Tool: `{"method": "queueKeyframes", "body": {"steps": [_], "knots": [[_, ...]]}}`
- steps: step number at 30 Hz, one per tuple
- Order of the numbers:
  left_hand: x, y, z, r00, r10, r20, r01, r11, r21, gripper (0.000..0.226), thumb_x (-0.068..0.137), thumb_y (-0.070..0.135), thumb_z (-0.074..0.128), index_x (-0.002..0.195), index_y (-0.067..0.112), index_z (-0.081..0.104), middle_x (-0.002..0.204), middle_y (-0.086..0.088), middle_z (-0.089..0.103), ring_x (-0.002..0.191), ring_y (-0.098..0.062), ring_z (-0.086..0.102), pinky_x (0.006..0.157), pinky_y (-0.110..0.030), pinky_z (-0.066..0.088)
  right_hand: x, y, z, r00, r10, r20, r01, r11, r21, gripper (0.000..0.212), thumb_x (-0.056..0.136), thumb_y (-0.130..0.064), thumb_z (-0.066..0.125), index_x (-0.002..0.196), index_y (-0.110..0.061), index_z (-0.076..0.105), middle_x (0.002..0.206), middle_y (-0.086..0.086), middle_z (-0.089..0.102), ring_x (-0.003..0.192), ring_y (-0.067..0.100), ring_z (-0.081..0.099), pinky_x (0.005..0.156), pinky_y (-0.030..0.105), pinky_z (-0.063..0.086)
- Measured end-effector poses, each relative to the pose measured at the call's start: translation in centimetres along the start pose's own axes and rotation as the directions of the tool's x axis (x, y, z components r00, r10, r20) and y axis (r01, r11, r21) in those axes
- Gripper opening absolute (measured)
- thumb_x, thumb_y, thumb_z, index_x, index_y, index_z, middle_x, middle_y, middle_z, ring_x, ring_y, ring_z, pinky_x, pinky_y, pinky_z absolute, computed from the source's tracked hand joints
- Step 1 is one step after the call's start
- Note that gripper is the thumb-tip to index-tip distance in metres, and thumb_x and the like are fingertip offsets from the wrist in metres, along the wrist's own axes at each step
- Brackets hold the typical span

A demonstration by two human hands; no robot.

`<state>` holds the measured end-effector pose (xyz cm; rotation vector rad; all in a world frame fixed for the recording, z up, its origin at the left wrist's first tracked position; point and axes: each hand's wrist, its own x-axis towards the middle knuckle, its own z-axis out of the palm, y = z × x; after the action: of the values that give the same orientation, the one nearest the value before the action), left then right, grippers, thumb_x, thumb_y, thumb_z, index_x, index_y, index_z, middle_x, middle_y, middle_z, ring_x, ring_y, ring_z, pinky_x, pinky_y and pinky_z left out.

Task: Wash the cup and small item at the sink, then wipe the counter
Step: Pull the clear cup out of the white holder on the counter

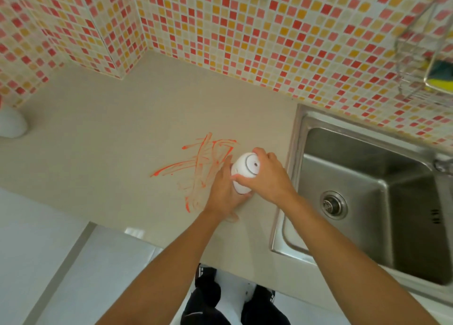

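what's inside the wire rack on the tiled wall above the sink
A sponge, yellow with a dark teal layer, sits in the wire rack. The frame edge cuts off the rack's right part, so anything further in cannot be seen.

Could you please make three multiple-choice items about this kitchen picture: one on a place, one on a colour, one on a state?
1. Where is the steel sink relative to the white cup?
A. To its right
B. To its left
C. Behind the camera

2. What colour are the smears on the counter?
A. Blue
B. Orange-red
C. Green

3. How is the cup held?
A. It lies alone in the sink
B. One hand lifts it high
C. Both hands grip it over the counter

Answers:
1 A, the basin lies right of the cup.
2 B, the streaks are orange-red.
3 C, the left hand and right hand both wrap the cup.
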<state>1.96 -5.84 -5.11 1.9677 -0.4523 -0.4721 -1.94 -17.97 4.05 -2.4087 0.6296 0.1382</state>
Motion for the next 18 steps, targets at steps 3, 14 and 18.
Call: {"method": "queueKeyframes", "body": {"steps": [3,14,18], "knots": [[0.2,0.1,0.0,1.0,0.013,-0.006,-0.013,1.0,0.012,0.111,0.06,0.047,0.084,0.142,0.042,0.01,0.135,-0.002,0.049,0.122,-0.02,0.05,0.1,-0.042,0.045,0.9,0.5,-1.4,0.991,-0.072,0.113,0.077,0.997,-0.033,0.084,0.064,-0.057,0.077,0.133,-0.03,0.037,0.109,-0.005,0.041,0.097,0.015,0.045,0.079,0.028,0.035],[1.1,1.6,1.0,0.995,-0.062,0.073,0.058,0.997,0.056,0.12,0.056,0.049,0.077,0.151,0.022,0.009,0.122,-0.006,0.059,0.107,-0.025,0.059,0.087,-0.045,0.051,2.3,1.5,-4.2,0.905,-0.241,0.351,0.314,0.934,-0.168,0.08,0.062,-0.034,0.082,0.13,-0.038,0.04,0.107,-0.003,0.041,0.095,0.019,0.049,0.079,0.029,0.042],[1.4,1.6,0.7,0.99,-0.09,0.105,0.076,0.989,0.126,0.116,0.058,0.042,0.079,0.148,0.032,0.007,0.117,-0.005,0.061,0.102,-0.027,0.062,0.082,-0.045,0.053,2.4,0.7,-5.1,0.873,-0.274,0.403,0.38,0.901,-0.209,0.075,0.061,-0.03,0.08,0.122,-0.048,0.039,0.105,-0.006,0.04,0.091,0.019,0.05,0.078,0.031,0.045]]}}
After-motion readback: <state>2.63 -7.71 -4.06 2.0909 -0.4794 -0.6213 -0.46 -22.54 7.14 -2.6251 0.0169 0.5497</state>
